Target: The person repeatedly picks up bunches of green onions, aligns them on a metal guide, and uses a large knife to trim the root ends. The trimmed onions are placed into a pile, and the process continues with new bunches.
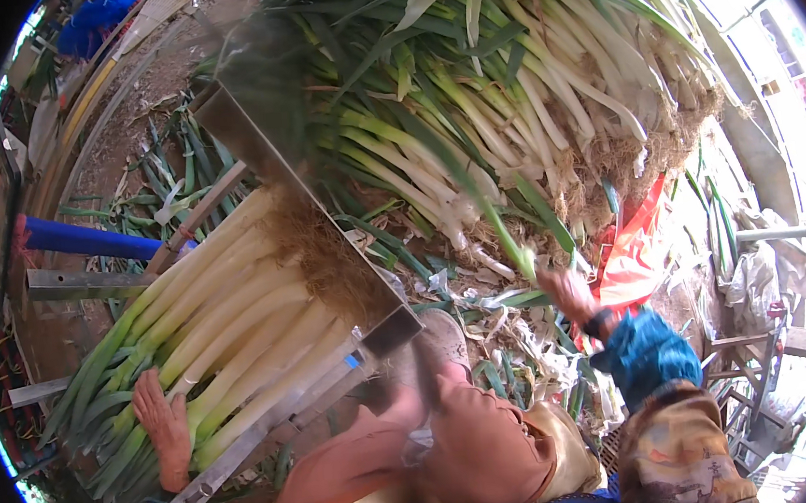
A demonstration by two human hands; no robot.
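Note:
My left hand (pixel 165 425) lies with fingers stretched over a row of long green onions (pixel 239 311), near where the white stalks turn to green leaves. Those onions lie side by side in a metal rack (pixel 285 180), their roots gathered against its upright plate. On the right, my right hand (pixel 570 295) is closed round the end of a green onion (pixel 516 248). This one stretches up and left toward a large heap of green onions (pixel 505 96); its far part is blurred and mixes with the heap. The heap's roots point right and toward me.
Loose leaves and peelings (pixel 529 346) cover the ground between the rack and my right arm. A red plastic sheet (pixel 631 249) lies beyond my right hand. A blue bar (pixel 96 237) stands left of the rack. Metal frames (pixel 750 373) are at the right.

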